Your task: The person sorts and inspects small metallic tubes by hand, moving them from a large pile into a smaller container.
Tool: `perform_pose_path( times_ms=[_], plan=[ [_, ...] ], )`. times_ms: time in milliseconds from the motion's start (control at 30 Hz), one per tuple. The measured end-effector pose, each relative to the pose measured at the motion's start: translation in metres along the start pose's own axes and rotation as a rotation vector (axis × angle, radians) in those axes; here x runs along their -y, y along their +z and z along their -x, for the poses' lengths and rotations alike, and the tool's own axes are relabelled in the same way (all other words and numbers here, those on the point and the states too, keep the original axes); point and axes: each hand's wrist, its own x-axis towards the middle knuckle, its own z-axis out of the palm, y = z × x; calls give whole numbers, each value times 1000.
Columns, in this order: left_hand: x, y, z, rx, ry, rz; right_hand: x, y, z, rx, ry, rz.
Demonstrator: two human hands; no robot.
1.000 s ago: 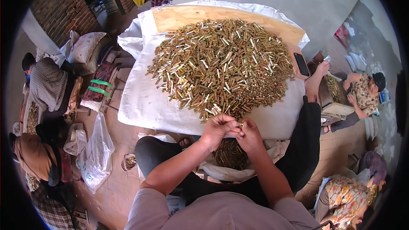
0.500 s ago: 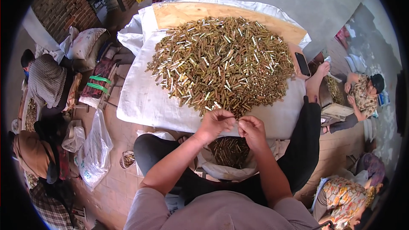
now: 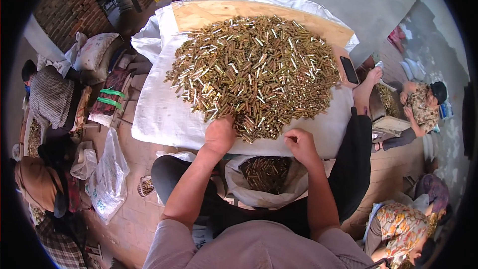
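Observation:
A broad heap of small brass-coloured metal cylinders (image 3: 254,74) lies on the white cloth (image 3: 154,114) in front of me. My left hand (image 3: 220,134) reaches into the heap's near left edge, its fingertips hidden behind the hand and among the pieces. Just right of the heap's near edge, my right hand (image 3: 301,145) hovers over the cloth. Its fingers are curled in with thumb and forefinger together; whether a small piece sits between them I cannot make out. Between my knees, below the cloth's edge, a white sack (image 3: 234,182) stands with its mouth wide, holding more cylinders (image 3: 266,172).
A wooden board (image 3: 224,11) stands along the heap's far side. At the right lies a phone (image 3: 349,69), near my bare foot (image 3: 368,82). A clear plastic bag (image 3: 109,179) rests on the floor at left. Several people work at both sides.
My hands, close together over the heap's near edge before, have come apart. The left moved left into the heap; the right shifted slightly right. The whole view has shifted a little.

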Motion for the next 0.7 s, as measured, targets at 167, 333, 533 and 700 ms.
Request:
perform_pose_path(
  times_ms=[167, 333, 533, 700],
  plan=[
    [-3, -6, -1, 10, -23, -13, -17, 15, -7, -149, -107, 120],
    [-14, -23, 2, -59, 36, 204, -17, 20, -10, -89, -134, 194],
    [-18, -26, 2, -75, 87, 411, -10, 24, -11, -63, -149, 153],
    [-17, -18, 1, 48, 111, 760, -16, 30, -12, -122, -180, 191]
  ],
)
